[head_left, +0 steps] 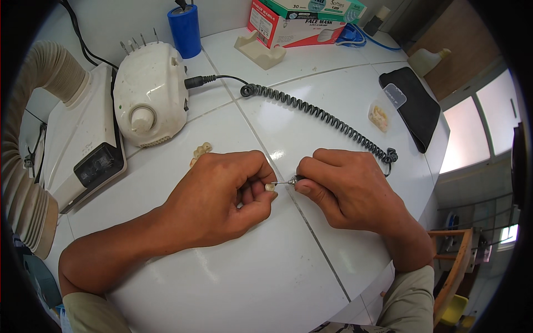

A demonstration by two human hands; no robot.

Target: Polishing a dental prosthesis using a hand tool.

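Note:
Between the thumb and fingertips of my left hand [222, 194] is a small cream dental crown [270, 187]. My right hand [350, 188] grips a rotary handpiece [294, 180], its metal nose and thin bur pointing left. The bur's tip is at the upper side of the crown; whether it touches I cannot tell. Most of the handpiece is hidden inside my right hand. Just beyond my left hand lies a tooth-coloured dental piece [202, 150], partly covered by the hand.
A white micromotor control box [150, 94] has a coiled black cord [316, 111] running right. At left stand a dust extractor [83, 139] and ribbed hose [22, 127]. Behind are a blue cup [184, 33], mask boxes [300, 28] and a beige holder [260, 51]. A clear box [378, 117] and black pouch [413, 108] lie right.

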